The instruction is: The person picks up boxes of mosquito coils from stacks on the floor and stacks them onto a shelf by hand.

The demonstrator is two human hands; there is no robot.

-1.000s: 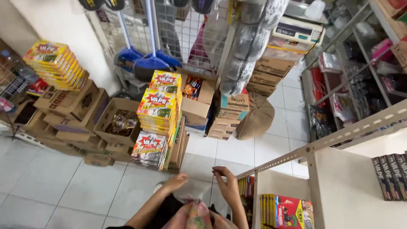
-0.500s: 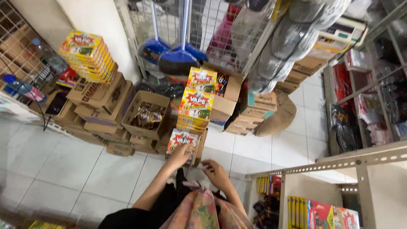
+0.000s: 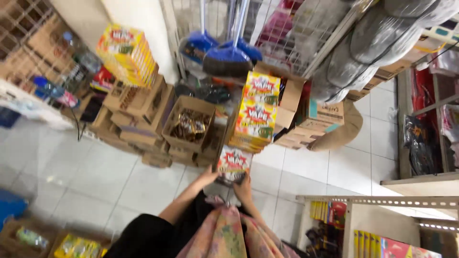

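Our left hand (image 3: pixel 206 177) and right hand (image 3: pixel 244 187) close on one red-and-white printed pack (image 3: pixel 234 163), gripping it from below at its two lower corners, left fingers on the left edge, right fingers under the right edge. The pack sits just above and between our hands, low over the white tiled floor (image 3: pixel 95 177), its printed face turned up toward us; it looks roughly square from here, so we cannot tell its long axis, though its top edge points away toward the cartons. Below the hands lie our black sleeve (image 3: pixel 143 236) and a pink patterned cloth (image 3: pixel 224 236). Just past the pack stands a stack of yellow packs (image 3: pixel 256 112) of the same print, two faces showing and more edges beneath, too blurred for us to count exactly. To its left sits one open brown carton of small dark sachets (image 3: pixel 190 125), among several more cartons. Farther left, a second yellow pile (image 3: pixel 126 52) tops another carton. To our right a metal shelf (image 3: pixel 382 203) holds yellow and red boxes. At the far end, two blue brooms (image 3: pixel 224 52) lean at a wire rack (image 3: pixel 306 38).
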